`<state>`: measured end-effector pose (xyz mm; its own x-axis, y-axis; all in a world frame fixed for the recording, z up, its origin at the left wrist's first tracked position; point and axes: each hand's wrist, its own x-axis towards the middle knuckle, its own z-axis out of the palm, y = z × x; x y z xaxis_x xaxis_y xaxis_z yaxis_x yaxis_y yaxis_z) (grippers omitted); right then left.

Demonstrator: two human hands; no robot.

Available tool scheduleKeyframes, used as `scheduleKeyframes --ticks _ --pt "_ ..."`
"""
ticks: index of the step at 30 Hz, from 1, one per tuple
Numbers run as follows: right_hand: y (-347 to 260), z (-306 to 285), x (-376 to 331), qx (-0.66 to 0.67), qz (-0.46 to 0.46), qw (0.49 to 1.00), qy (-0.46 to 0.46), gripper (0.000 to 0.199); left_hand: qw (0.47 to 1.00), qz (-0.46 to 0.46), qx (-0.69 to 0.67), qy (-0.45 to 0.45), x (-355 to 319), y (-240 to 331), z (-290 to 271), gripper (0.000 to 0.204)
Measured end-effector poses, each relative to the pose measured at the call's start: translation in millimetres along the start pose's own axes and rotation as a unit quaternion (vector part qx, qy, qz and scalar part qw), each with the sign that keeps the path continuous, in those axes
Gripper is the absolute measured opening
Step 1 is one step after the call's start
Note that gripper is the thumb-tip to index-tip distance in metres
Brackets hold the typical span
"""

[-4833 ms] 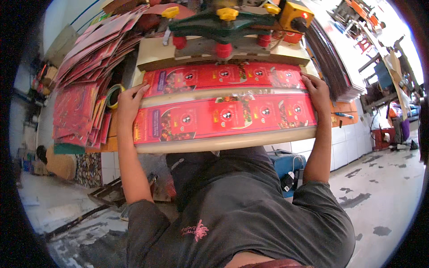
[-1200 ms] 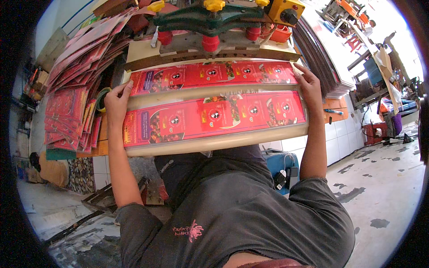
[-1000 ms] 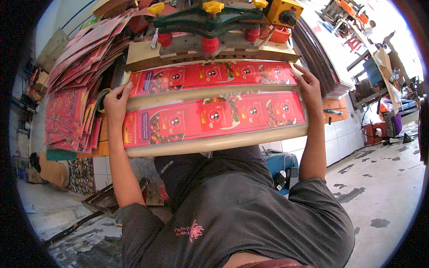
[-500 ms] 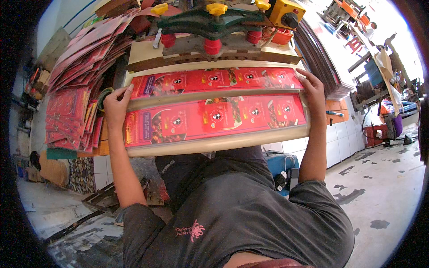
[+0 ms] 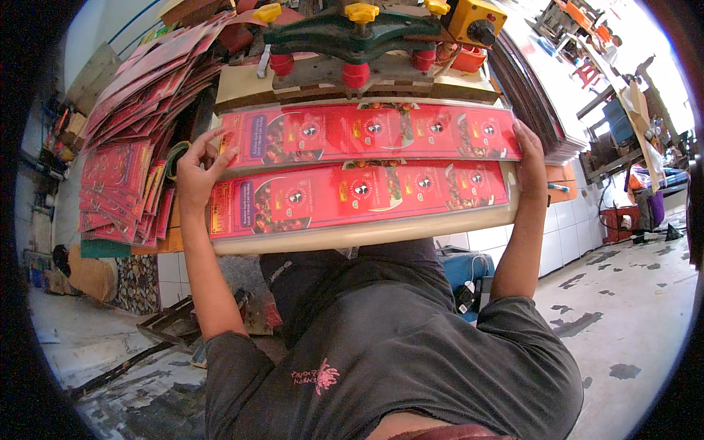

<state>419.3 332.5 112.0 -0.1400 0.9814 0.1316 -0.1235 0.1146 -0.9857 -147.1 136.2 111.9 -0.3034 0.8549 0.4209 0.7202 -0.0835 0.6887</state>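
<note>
A long red printed strip with a glossy clear cover (image 5: 381, 136) stretches between my two hands. My left hand (image 5: 198, 172) pinches its left end between thumb and fingers. At the right end, my right hand (image 5: 531, 150) is curled around the edge, its fingers partly hidden. A second red strip (image 5: 319, 196) of the same print lies nearer me on a cream board (image 5: 381, 236). Neither hand grips this nearer strip.
Just beyond the strips stands a green press (image 5: 359, 37) with yellow knobs and red cylinders. A yellow control box (image 5: 473, 22) is beside it. Red printed sheets (image 5: 117, 183) pile up at left. Thin dark-edged boards (image 5: 535, 110) are stacked at right.
The farther strip has shifted right and slightly toward me, its right end now past the nearer strip's. Both hands have moved with it, and the left fingers have changed position.
</note>
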Motion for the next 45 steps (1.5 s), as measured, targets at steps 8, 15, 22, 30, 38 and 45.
scheduleKeyframes --ticks 8,15,22,30,38,45 --pt "1.0 -16.5 -1.6 0.066 0.034 0.997 -0.008 0.037 0.981 -0.033 -0.189 -0.017 -2.1 7.9 -0.7 0.093" --pt "8.3 -29.1 2.4 0.069 0.058 0.992 -0.09 0.033 0.981 -0.044 -0.188 0.01 3.3 -7.5 -5.6 0.087" --pt "12.3 -25.0 2.7 0.088 0.036 0.989 -0.109 0.032 0.988 -0.027 -0.144 0.041 2.4 -13.7 -10.5 0.076" --pt "20.2 -38.1 5.5 0.087 0.044 0.987 -0.125 0.036 0.967 -0.033 -0.237 0.091 0.0 -12.5 -1.1 0.037" --pt "22.3 -35.9 7.9 0.105 0.036 0.987 -0.116 0.04 0.971 -0.007 -0.217 0.099 1.4 -14.9 -1.6 0.017" --pt "8.8 -22.1 0.2 0.085 0.023 0.992 -0.087 0.039 0.976 0.024 -0.179 0.125 4.0 -32.7 -3.2 0.023"
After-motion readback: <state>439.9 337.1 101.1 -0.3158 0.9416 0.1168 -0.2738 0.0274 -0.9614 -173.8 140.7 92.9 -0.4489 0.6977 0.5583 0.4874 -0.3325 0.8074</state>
